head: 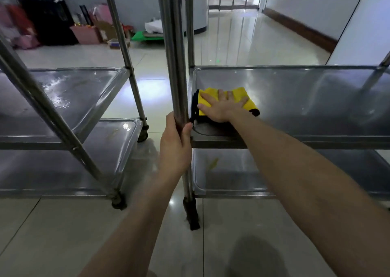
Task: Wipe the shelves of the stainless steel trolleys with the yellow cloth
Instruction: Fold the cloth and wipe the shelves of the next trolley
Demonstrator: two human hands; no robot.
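At nine o'clock, the left trolley (63, 99) is standing with its shelves glistening in patches. At centre, the left hand (175, 146) is clenching the upright post (179, 76) of the right trolley (295, 137). At one o'clock of that hand, the right hand (221, 106) is pressing flat, fingers spread, on the yellow cloth (211, 95), which is lying in the left end of the middle shelf (306, 99). The cloth's long axis is running nine to three, along the shelf; the unwiped span seemingly lies toward three o'clock.
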